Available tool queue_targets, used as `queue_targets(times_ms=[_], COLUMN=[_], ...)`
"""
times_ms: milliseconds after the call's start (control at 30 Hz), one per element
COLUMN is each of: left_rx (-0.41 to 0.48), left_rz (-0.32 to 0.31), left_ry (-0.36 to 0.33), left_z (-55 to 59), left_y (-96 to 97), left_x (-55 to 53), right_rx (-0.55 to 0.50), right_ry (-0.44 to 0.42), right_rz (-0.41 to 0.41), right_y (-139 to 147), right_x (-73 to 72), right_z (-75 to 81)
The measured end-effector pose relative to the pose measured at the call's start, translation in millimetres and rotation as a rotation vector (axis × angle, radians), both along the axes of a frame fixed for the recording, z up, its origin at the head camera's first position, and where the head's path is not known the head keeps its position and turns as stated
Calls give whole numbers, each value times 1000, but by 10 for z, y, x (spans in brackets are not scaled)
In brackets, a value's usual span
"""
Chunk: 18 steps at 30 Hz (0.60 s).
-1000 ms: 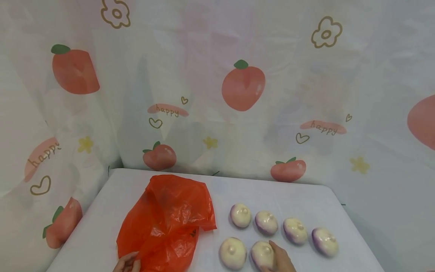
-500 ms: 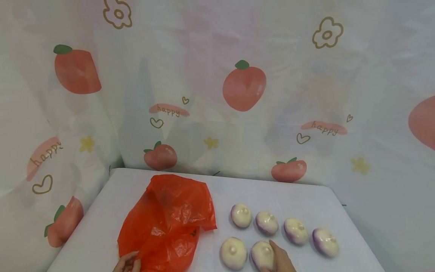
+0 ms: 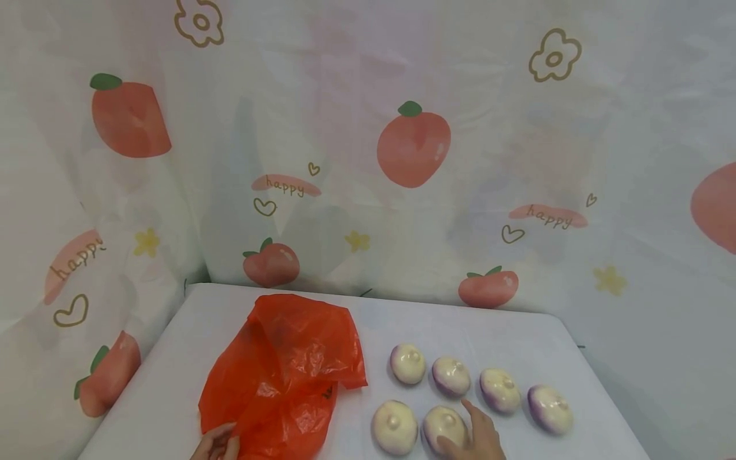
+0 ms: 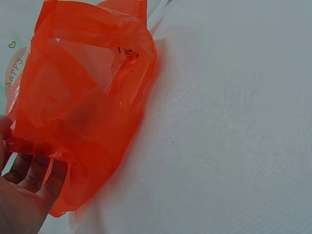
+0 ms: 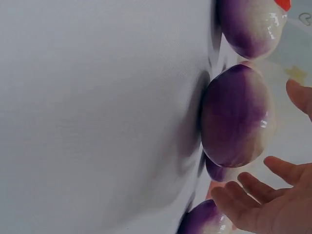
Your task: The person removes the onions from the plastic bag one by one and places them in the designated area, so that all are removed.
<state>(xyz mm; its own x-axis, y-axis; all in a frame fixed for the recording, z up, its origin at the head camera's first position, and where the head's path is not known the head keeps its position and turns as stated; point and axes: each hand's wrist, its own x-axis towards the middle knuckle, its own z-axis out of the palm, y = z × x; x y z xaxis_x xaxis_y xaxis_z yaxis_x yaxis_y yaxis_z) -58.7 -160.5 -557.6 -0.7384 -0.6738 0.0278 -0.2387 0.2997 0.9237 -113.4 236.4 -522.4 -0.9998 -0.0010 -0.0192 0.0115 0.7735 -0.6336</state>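
Observation:
My left hand pinches the near left edge of a crumpled red plastic bag. In the left wrist view the fingers of the left hand curl round the bag's film, and the bag's mouth gapes a little. At the front row's right end, my right hand hovers by a glossy purple-and-white turnip, thumb and fingers spread. The right wrist view has this turnip resting on the table, with a gap to the right hand. Another turnip sits just left of it.
Behind these, a slanting row of several more turnips crosses the white table, ending with one at the right. A fruit-printed curtain stands behind the table and on its left side.
My right hand has let go of the front turnip, its fingers spreading away from it. The turnip stays in about the same place. The left hand and bag have hardly moved.

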Motion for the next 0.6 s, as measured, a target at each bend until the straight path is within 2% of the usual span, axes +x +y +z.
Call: queue_targets(times_ms=[200,433,533,600], left_rx=[-13,19,32,34], left_rz=[-1,-8,-12,-14], left_ry=[15,-10,-20,-19], left_z=[-29,-124,-182,-178], left_y=[7,-39,-60,-60], left_x=[0,-15,-30,-26], right_rx=[41,-53,-63,-71], right_ry=[246,227,271,279], right_rz=[-21,-20,-8,-1], right_y=[-48,-145,-183,-211], right_x=[-2,-10,-21,-32], right_z=[37,165,193,210])
